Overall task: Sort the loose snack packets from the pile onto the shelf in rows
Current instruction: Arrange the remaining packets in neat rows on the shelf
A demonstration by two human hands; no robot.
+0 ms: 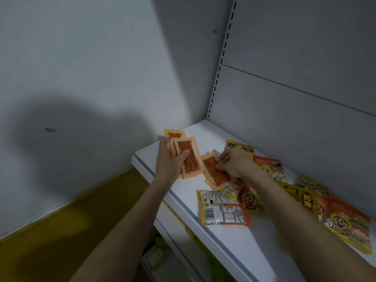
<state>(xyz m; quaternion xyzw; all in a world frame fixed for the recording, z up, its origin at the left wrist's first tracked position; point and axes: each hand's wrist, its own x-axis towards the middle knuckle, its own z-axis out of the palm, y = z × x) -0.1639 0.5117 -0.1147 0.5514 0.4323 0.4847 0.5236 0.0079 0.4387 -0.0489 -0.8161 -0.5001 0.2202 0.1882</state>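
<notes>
My left hand [169,159] grips a fanned stack of orange stick-snack packets [188,157] above the left end of the white shelf [230,241]. My right hand [234,162] pinches the top edge of another orange stick-snack packet [215,173] lying on the shelf. A loose pile of yellow and orange snack packets [223,208] spreads to the right, partly under my right forearm.
The shelf's grey back panel [295,119] and slotted upright [218,64] rise behind the pile. A white wall [91,68] stands to the left. More packets [345,222] lie at the far right. A lower shelf with greenish items [156,255] shows below.
</notes>
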